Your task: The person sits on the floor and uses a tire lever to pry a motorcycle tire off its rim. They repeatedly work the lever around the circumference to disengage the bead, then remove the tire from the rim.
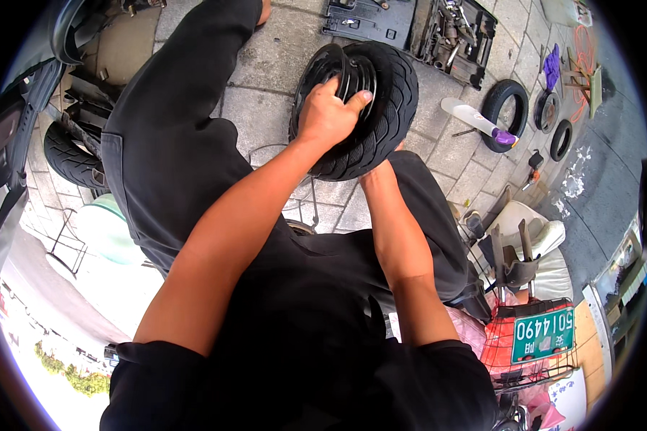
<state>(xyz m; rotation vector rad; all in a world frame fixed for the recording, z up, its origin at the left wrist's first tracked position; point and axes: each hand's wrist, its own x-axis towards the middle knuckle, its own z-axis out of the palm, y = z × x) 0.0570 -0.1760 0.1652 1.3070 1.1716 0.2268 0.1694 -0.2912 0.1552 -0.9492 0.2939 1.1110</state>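
Note:
A small black scooter tyre with a treaded surface is held up in front of my knees. A black wheel rim sits tilted in its opening, the left side standing out of the tyre. My left hand is closed on the rim, thumb lying across its inner part and the other fingers curled over, partly hidden. My right hand grips the tyre's lower right edge from underneath. Most of its fingers are hidden behind the tyre, with a fingertip showing at the tread.
An opened black toolbox with metal tools lies ahead on the paving. To the right are a loose tyre, a purple-and-white object, another wheel and a wire basket. A scooter's wheel stands at the left.

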